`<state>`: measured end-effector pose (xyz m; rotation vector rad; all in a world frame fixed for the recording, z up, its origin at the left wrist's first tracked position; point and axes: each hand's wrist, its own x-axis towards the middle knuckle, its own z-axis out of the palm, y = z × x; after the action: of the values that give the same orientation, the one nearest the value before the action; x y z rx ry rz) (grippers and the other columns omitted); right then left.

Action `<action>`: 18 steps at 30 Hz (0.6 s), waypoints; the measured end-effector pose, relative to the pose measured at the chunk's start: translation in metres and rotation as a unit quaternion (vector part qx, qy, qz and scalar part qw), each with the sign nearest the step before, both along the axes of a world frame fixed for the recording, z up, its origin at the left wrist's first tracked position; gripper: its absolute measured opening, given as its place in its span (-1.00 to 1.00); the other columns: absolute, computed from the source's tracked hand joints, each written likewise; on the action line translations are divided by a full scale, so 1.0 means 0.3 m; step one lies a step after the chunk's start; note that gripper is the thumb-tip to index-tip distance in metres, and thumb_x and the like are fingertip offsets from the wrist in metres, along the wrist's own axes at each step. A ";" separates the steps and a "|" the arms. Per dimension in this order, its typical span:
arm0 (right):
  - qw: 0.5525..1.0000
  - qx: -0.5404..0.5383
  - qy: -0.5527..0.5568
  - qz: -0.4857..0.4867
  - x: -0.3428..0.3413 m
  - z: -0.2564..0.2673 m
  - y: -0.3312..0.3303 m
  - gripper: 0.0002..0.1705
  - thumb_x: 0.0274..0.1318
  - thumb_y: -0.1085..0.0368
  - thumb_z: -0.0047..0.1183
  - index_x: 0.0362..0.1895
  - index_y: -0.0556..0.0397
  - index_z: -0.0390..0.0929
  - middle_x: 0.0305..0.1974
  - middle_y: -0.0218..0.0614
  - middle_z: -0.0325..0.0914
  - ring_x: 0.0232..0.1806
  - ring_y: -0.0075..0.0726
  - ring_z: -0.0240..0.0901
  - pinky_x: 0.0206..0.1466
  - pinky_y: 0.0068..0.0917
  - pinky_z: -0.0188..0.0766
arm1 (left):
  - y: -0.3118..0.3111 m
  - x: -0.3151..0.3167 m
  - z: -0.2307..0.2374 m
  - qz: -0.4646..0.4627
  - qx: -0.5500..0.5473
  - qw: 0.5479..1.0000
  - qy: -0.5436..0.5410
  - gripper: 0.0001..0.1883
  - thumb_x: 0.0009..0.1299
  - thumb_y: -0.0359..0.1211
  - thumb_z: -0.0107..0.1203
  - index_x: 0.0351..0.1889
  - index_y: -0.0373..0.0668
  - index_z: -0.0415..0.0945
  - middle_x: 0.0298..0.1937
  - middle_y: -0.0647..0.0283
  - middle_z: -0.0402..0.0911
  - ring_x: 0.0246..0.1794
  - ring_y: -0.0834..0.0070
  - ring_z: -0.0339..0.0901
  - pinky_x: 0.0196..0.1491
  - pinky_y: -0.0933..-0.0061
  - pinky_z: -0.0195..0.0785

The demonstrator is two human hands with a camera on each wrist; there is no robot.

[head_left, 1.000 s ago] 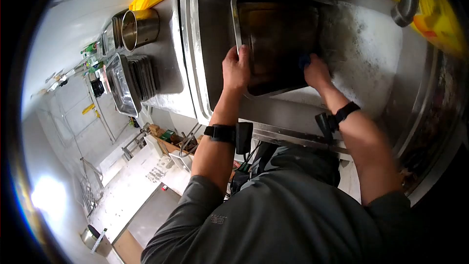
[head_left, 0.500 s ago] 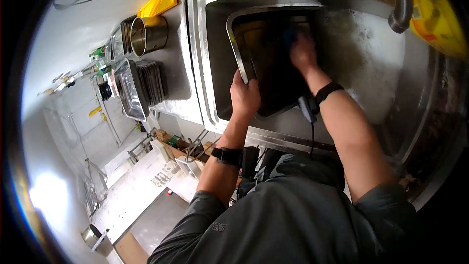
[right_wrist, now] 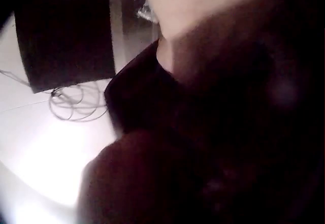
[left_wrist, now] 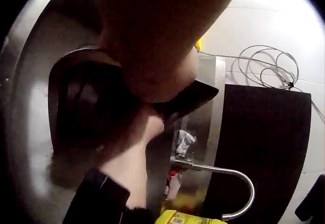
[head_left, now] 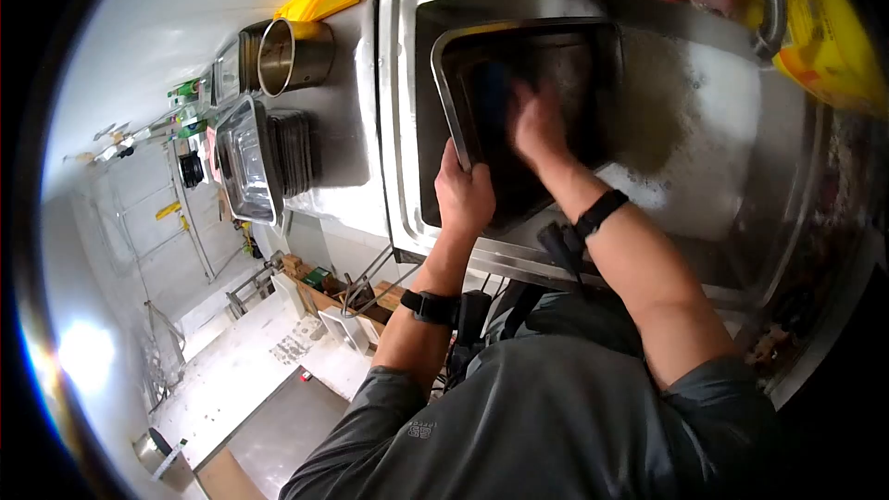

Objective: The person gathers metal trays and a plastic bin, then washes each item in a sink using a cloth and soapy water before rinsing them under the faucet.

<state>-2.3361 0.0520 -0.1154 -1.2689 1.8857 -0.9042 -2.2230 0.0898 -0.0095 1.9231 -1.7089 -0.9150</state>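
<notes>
A dark rectangular tray [head_left: 574, 65] with a metal rim leans in the sink, its inside facing up. The left hand [head_left: 465, 194] grips its near-left rim, thumb on top; in the left wrist view the tray [left_wrist: 86, 102] is partly behind that hand. Inside the tray, the right hand [head_left: 539, 125] is blurred by motion, with a blue cloth [head_left: 493, 83] at its fingertips, dim against the dark surface. How the right fingers lie on the cloth is hard to make out. The right wrist view is mostly dark and hides the fingers.
Whitish suds and a brownish patch lie in the sink [head_left: 722, 213] right of the tray. A curved faucet [head_left: 774, 9] and a yellow bag [head_left: 829, 42] are at upper right. Left of the sink stand a metal pot [head_left: 306, 56] and stacked trays [head_left: 292, 153].
The right hand has moved left across the tray with the blue cloth. The left hand has gone lower along the rim, and the tray has tilted and turned a little. The head view has shifted slightly.
</notes>
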 end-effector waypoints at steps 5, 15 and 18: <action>0.959 0.087 -0.219 -0.160 -0.066 0.041 -0.092 -0.64 0.19 0.25 -0.12 0.00 0.20 0.45 -0.05 0.20 0.40 0.00 0.26 0.36 0.11 -0.08 0.33 | 0.043 0.041 0.058 0.013 -0.028 0.999 0.006 -0.63 0.16 -0.48 -0.12 -0.03 -0.21 0.42 -0.39 -0.11 0.55 -0.33 -0.11 0.52 -0.27 0.13 0.37; 0.996 0.030 0.049 -0.063 0.004 -0.010 -0.008 -0.68 0.08 0.23 0.04 -0.16 0.19 0.57 -0.22 0.19 0.54 -0.11 0.28 0.46 -0.06 -0.06 0.43 | 0.047 0.195 0.139 -0.026 -0.015 0.998 0.061 -0.59 0.16 -0.50 -0.10 0.03 -0.30 0.37 -0.34 -0.16 0.56 -0.26 -0.10 0.54 -0.19 0.11 0.38; 0.951 0.209 0.228 -0.006 -0.220 -0.381 0.001 -0.72 0.08 0.20 0.02 -0.24 0.14 0.60 -0.17 0.11 0.57 -0.09 0.18 0.51 -0.08 -0.07 0.47 | 0.047 0.266 0.122 -0.025 -0.085 0.996 -0.010 -0.59 0.17 -0.50 -0.11 0.03 -0.32 0.36 -0.24 -0.09 0.54 -0.25 0.14 0.53 -0.13 0.28 0.37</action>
<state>-2.4021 0.0523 -0.2297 -1.2674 2.2829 -0.1883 -2.1432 0.1039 0.0271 1.7913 -1.7926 -0.7433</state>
